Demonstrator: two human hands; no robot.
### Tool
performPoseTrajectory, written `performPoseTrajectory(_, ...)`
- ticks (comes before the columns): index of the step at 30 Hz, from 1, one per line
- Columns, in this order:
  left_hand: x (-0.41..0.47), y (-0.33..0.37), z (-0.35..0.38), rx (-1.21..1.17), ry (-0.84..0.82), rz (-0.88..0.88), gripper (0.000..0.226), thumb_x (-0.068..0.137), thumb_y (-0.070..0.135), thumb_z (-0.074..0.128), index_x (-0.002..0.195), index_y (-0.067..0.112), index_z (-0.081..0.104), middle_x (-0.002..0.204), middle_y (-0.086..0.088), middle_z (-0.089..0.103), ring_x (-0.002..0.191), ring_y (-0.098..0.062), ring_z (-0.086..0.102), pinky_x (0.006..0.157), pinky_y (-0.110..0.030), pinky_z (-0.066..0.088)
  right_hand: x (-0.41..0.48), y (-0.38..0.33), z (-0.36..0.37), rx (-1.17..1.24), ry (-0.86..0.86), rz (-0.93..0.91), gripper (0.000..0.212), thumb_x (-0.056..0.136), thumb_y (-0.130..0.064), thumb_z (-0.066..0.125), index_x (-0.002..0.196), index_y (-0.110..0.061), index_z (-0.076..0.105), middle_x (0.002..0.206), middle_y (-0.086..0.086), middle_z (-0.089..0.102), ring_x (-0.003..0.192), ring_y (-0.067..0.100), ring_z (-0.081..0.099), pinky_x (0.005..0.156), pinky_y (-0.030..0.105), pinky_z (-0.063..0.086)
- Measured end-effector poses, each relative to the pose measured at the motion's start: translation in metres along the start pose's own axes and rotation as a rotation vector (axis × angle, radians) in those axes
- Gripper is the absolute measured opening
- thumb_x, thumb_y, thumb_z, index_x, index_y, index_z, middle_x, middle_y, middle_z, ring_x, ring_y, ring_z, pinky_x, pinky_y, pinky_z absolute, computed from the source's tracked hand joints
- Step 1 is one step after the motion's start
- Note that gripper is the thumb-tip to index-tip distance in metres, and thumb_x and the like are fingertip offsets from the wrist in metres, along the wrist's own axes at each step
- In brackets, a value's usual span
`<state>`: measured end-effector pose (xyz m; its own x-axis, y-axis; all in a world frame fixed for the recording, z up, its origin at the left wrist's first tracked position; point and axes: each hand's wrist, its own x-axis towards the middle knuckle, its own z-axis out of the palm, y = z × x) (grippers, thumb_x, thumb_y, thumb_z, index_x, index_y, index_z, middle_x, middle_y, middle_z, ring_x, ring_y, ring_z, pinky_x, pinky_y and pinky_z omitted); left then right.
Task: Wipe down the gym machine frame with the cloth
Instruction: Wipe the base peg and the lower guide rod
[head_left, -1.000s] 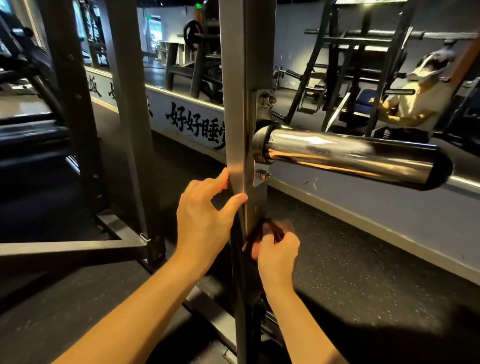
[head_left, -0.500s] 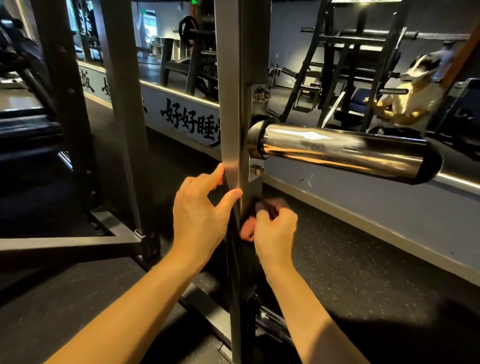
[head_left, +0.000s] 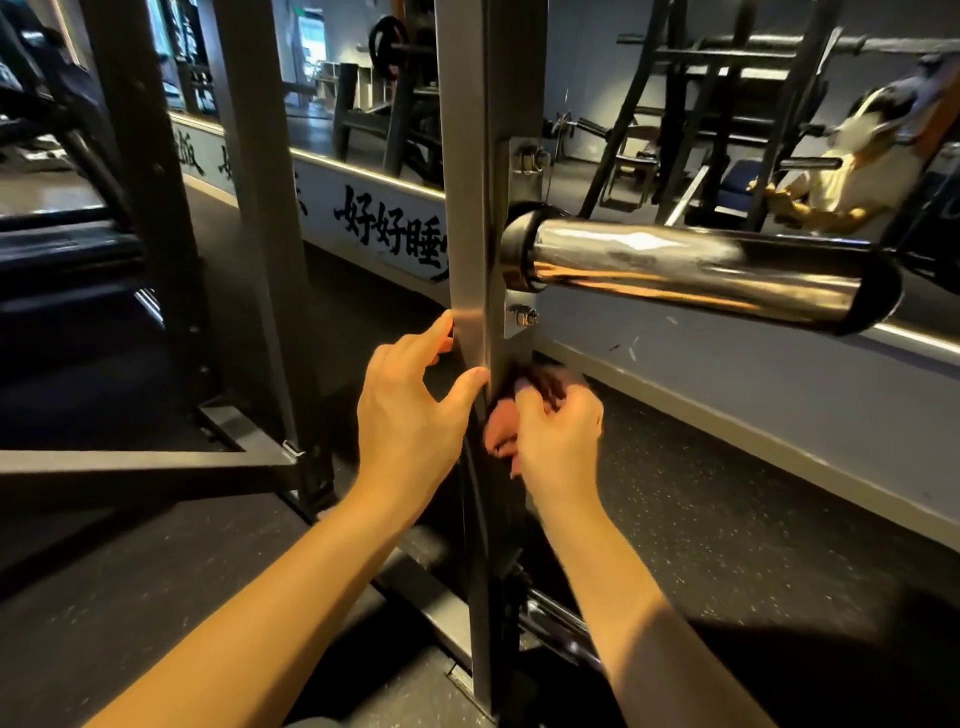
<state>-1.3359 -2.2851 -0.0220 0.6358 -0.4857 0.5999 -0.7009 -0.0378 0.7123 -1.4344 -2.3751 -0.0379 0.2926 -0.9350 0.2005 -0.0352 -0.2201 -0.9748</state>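
Observation:
A grey steel upright (head_left: 470, 171) of the gym machine frame runs top to bottom through the middle of the view. My left hand (head_left: 410, 410) rests against its left edge, index fingertip and thumb touching the metal, fingers mostly straight. My right hand (head_left: 556, 436) grips a small dark cloth (head_left: 545, 379) bunched in its fingers and presses it on the right face of the upright, just below the lower bolt (head_left: 522, 316). Most of the cloth is hidden by the fingers and blurred.
A chrome weight peg (head_left: 691, 273) sticks out to the right from a bolted plate just above my right hand. Dark frame posts (head_left: 260, 208) and a low crossbar (head_left: 145, 462) stand to the left. A mirror wall (head_left: 753, 130) runs behind; rubber floor (head_left: 727, 519) lies below.
My right hand with the cloth has moved up the upright, from well below the lower bolt to just under it. The left hand has kept its place on the post.

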Motion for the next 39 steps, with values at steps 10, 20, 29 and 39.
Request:
performPoseTrajectory(10,-0.053,-0.037,0.024,-0.012,-0.102,-0.126,0.068,0.089,0.035,0.075,0.151,0.032,0.047,0.118,0.016,0.062,0.115,-0.004,0.057,0.101,-0.024,0.045,-0.044,0.115,-0.015,-0.090,-0.045,0.253,0.012,0.100,-0.014,0.058,0.097,-0.024,0.064,0.085,0.006,0.072,0.082,0.024,0.073,0.084,0.050,0.061)
performPoseTrajectory(20,-0.072,-0.047,0.042,0.129,-0.056,-0.097,0.072,0.087,0.033,0.080,0.151,0.026,0.047,0.105,0.019,0.057,0.100,-0.001,0.052,0.088,-0.010,0.035,-0.038,0.109,-0.012,-0.020,-0.012,0.101,0.006,0.101,-0.014,0.060,0.096,-0.017,0.062,0.084,0.001,0.070,0.075,0.009,0.070,0.067,0.026,0.057)
performPoseTrajectory(29,-0.069,-0.050,0.038,0.128,-0.084,-0.098,0.073,0.085,0.036,0.079,0.150,0.028,0.048,0.107,0.011,0.063,0.102,-0.007,0.057,0.088,-0.005,0.034,-0.043,0.116,-0.012,0.020,-0.075,0.065,0.017,0.102,-0.014,0.059,0.086,-0.015,0.065,0.070,0.003,0.070,0.063,0.018,0.071,0.054,0.028,0.055)
performPoseTrajectory(39,-0.070,-0.049,0.038,0.122,-0.090,-0.127,0.074,0.085,0.037,0.078,0.151,0.028,0.047,0.108,0.012,0.061,0.104,-0.004,0.055,0.089,-0.004,0.034,-0.056,0.139,-0.016,-0.094,-0.061,0.117,0.018,0.100,-0.013,0.062,0.090,-0.026,0.069,0.079,-0.005,0.071,0.075,0.010,0.071,0.070,0.027,0.061)
